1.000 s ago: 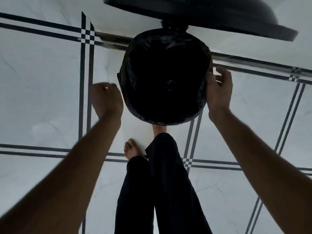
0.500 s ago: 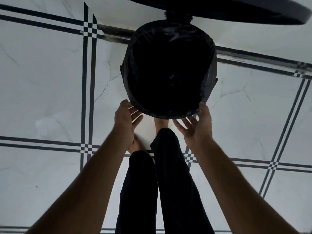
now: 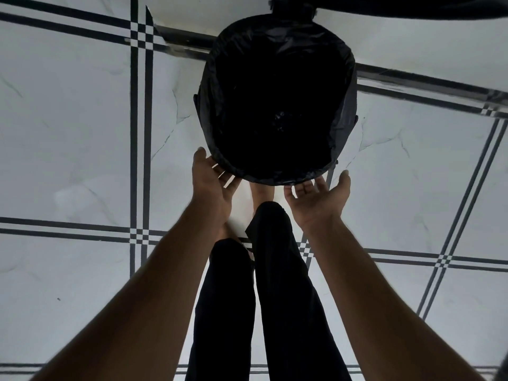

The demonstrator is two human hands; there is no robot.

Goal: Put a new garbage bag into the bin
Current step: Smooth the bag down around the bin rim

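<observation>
A round bin [image 3: 347, 116] is seen from directly above, standing on a white marble-patterned tiled floor [image 3: 68, 133] crossed by dark double lines. The bin is lined with a black garbage bag [image 3: 275, 105], whose plastic is folded over the rim all the way round and hangs crumpled down the outside. The inside of the bag is too dark for detail; only a small glossy knot of plastic is made out near the bottom. A dark lid [image 3: 412, 6] is raised behind the bin, at the top edge of the view.

2 bare forearms are stretched forward from the bottom corners. The left hand [image 3: 213, 188] is held open at the lower left of the rim, with its fingers spread and tucked just under the overhanging bag edge. The right hand [image 3: 319, 199] is held open at the lower right of the rim, palm turned up, its fingertips at or just beneath the bag edge. Nothing is clenched in either hand.

Between the arms, 2 legs in black trousers [image 3: 275, 298] are seen, with a bare foot [image 3: 262, 192] placed at the base of the bin.
</observation>
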